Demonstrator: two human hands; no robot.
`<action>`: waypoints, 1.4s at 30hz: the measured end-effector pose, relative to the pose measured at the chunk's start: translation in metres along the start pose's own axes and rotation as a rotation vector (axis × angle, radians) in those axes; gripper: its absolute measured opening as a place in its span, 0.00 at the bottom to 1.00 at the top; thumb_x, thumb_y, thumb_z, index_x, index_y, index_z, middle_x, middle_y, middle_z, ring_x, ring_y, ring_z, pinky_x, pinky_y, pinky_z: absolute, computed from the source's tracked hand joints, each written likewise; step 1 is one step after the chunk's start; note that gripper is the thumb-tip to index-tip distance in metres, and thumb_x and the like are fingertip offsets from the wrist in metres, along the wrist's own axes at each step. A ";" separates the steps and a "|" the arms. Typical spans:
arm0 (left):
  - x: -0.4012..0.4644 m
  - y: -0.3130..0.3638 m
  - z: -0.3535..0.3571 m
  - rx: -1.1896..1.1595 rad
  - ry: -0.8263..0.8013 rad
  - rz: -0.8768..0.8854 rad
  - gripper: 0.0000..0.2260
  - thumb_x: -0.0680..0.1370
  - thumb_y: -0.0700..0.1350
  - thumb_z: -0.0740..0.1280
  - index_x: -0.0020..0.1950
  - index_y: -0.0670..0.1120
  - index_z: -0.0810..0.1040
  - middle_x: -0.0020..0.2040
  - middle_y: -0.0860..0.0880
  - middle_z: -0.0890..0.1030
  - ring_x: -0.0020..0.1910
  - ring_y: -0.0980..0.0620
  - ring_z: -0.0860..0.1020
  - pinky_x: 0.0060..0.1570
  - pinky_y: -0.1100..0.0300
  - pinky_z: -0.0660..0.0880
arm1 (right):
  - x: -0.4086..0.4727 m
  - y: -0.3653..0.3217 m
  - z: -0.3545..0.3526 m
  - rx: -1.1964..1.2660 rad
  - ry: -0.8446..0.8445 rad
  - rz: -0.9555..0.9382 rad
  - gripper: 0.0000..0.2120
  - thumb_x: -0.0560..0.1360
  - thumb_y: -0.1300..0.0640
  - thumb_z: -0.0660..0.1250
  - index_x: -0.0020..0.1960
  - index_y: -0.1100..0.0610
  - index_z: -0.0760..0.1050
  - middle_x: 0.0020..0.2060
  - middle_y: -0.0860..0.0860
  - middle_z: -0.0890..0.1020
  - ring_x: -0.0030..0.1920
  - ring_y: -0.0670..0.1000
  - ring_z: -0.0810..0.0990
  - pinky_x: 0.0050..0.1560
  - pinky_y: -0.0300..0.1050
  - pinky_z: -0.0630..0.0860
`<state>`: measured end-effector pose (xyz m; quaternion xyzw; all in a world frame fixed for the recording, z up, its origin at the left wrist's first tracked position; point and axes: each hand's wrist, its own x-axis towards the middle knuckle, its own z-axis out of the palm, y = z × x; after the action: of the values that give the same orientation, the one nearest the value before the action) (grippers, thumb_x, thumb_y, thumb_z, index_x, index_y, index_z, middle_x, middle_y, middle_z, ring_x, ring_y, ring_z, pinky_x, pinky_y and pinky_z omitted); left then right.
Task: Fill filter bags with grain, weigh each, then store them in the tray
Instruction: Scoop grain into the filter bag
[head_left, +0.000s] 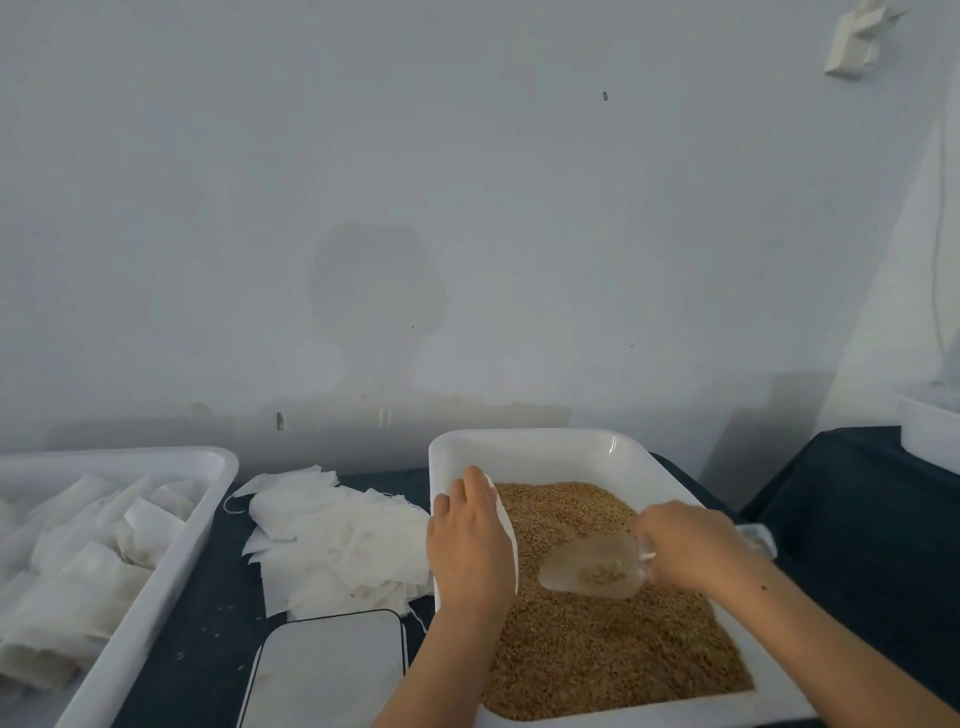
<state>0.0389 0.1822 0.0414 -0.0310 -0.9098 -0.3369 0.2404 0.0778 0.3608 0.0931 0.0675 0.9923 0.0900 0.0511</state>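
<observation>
A white bin (545, 447) full of brown grain (597, 654) stands at centre right. My left hand (467, 545) holds a white filter bag (506, 525) upright over the bin's left side. My right hand (696, 548) grips a clear plastic scoop (592, 566) by its handle; the scoop hovers just above the grain with a few kernels in it, its mouth pointing toward the bag. A pile of empty filter bags (337, 535) lies left of the bin. The scale (327, 670) sits in front of that pile. A white tray (156, 587) at the left holds several filled bags (72, 571).
A dark cloth (208, 623) covers the table. Another white container (930, 431) stands at the far right on a separate dark surface. A pale wall rises right behind the table. A narrow gap separates the two tables at the right.
</observation>
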 end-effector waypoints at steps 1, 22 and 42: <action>0.000 0.000 0.000 -0.009 -0.001 0.002 0.09 0.83 0.44 0.48 0.51 0.47 0.66 0.44 0.52 0.72 0.42 0.52 0.65 0.39 0.60 0.60 | -0.002 0.001 -0.006 -0.064 -0.020 -0.013 0.04 0.75 0.61 0.63 0.44 0.55 0.75 0.38 0.47 0.76 0.43 0.47 0.80 0.43 0.38 0.75; 0.023 -0.012 0.006 0.047 -0.031 0.321 0.14 0.72 0.28 0.63 0.49 0.46 0.75 0.48 0.51 0.72 0.49 0.51 0.65 0.41 0.60 0.66 | -0.020 0.033 0.005 0.333 0.016 -0.081 0.09 0.73 0.51 0.68 0.39 0.52 0.71 0.39 0.43 0.76 0.40 0.39 0.75 0.38 0.31 0.67; 0.019 -0.014 0.007 -0.040 -0.425 0.680 0.07 0.77 0.45 0.65 0.51 0.43 0.79 0.54 0.49 0.77 0.56 0.53 0.70 0.52 0.63 0.65 | -0.003 0.031 -0.052 0.095 0.015 -0.077 0.08 0.73 0.51 0.70 0.51 0.50 0.78 0.46 0.44 0.79 0.45 0.45 0.76 0.33 0.34 0.63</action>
<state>0.0161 0.1742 0.0374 -0.4038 -0.8705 -0.2418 0.1439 0.0783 0.3814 0.1495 0.0309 0.9977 0.0414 0.0440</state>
